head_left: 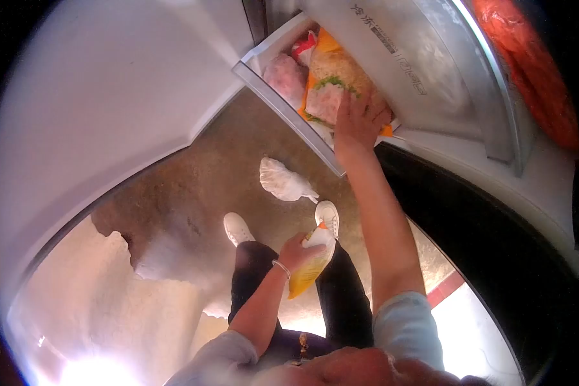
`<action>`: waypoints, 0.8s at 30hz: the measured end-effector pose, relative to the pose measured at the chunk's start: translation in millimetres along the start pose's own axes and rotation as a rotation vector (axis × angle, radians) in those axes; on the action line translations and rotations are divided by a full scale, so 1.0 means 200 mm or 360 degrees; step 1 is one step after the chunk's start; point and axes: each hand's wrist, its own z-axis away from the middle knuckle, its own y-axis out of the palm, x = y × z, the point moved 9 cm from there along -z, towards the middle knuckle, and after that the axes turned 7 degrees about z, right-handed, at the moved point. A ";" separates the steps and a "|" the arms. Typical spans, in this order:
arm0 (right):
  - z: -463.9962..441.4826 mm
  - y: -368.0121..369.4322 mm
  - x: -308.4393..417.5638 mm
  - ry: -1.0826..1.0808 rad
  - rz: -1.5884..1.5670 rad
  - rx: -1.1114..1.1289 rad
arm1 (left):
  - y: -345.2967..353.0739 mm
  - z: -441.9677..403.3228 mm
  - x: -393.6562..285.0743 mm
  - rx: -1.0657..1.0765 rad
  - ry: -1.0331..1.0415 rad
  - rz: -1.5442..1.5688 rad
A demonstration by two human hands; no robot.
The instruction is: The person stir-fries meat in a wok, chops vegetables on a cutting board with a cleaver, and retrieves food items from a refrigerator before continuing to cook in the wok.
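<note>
- Where the drawer [288, 117] juts out, floor [228, 157] spreads below its front edge.
- Right hand [360, 125]: fingers loosely spread, on orange package [328, 61].
- Left hand [294, 253]: fingers closed around yellow-white packet [307, 275].

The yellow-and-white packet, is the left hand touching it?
Touching. The head view shows the left hand gripping the yellow-and-white packet by its side.

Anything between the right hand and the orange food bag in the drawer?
Nothing visible: the right hand reaches past the near rim of the drawer, spread over the orange food bag, apparently touching it. The crumpled white thing lies on the floor, out of the way.
</note>
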 end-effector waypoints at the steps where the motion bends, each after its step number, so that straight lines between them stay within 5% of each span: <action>1: -0.02 0.05 0.01 0.0037 0.0092 0.0007 | 0.00 0.02 -0.02 0.0013 -0.0009 0.0010; 7: -0.11 0.02 0.01 0.0079 0.0161 0.0251 | -0.05 0.03 0.02 -0.0017 0.0073 0.0041; 13: -0.06 -0.17 -0.10 0.0026 -0.0303 0.0220 | -0.07 0.06 0.01 0.0016 0.0055 0.0323; 16: 0.02 -0.35 -0.11 -0.0064 -0.0783 -0.0031 | -0.10 0.08 0.03 0.0030 0.0017 0.0381; 19: 0.07 -0.42 -0.08 -0.0219 -0.0761 -0.0262 | -0.10 0.07 0.02 0.0012 0.0028 0.0338; 24: 0.20 -0.52 0.02 -0.0252 -0.0956 -0.0219 | -0.11 0.10 -0.03 -0.0010 0.0020 0.0333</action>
